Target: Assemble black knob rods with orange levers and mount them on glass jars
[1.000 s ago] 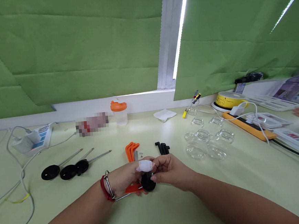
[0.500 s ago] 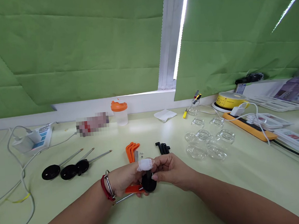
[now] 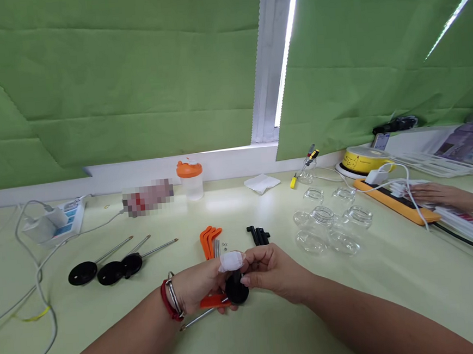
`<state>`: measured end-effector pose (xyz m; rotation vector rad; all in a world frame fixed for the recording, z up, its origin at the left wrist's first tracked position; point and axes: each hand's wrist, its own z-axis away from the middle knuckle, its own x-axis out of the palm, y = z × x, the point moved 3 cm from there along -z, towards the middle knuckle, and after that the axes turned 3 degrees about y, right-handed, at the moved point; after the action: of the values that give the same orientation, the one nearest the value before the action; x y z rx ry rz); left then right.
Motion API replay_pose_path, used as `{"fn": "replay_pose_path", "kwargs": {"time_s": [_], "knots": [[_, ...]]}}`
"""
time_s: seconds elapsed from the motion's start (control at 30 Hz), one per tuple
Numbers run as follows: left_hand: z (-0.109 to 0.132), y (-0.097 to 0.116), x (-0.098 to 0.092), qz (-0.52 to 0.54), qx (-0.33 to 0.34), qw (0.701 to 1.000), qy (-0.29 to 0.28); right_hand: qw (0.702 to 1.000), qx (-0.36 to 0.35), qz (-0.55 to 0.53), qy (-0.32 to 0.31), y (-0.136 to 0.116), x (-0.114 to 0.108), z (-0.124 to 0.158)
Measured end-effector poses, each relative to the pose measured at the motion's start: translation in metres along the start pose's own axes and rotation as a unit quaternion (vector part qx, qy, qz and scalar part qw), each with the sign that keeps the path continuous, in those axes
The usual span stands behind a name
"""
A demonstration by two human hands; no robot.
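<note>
My left hand (image 3: pixel 199 283), thumb wrapped in white tape, is closed around a metal rod (image 3: pixel 196 318) with a black disc (image 3: pixel 237 291) and an orange part (image 3: pixel 213 301). My right hand (image 3: pixel 270 270) pinches the top of that same black disc piece, fingers curled. Just beyond my hands lie orange angled parts (image 3: pixel 207 239), a few metal rods and small black parts (image 3: pixel 258 234). Three finished black discs on rods (image 3: pixel 108 269) lie to the left.
Several small clear glass jars (image 3: pixel 326 227) stand right of centre. An orange-lidded cup (image 3: pixel 190 179), a tissue (image 3: pixel 261 183), a screwdriver (image 3: pixel 297 175), a yellow spool (image 3: pixel 362 159) and an orange power strip (image 3: pixel 394 200) line the back. Another person's hand (image 3: pixel 446 196) rests at right. Cables and a charger (image 3: pixel 51 221) lie at left.
My hands stay together on the disc piece, barely shifted. Another person's hand at the right has reached in over the papers by the orange power strip.
</note>
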<state>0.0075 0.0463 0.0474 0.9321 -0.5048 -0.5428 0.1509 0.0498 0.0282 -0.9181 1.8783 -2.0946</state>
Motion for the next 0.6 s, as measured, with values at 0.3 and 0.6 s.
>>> {"fn": "replay_pose_path", "kwargs": {"time_s": [0.3, 0.6], "knots": [[0.01, 0.016, -0.004, 0.045, 0.06, 0.997, 0.011, 0.997, -0.043, 0.036, 0.054, -0.011, -0.007, 0.0], [0.037, 0.035, 0.014, 0.055, 0.358, 0.932, 0.022, 0.987, 0.051, -0.098, -0.115, -0.009, 0.031, 0.02]]}}
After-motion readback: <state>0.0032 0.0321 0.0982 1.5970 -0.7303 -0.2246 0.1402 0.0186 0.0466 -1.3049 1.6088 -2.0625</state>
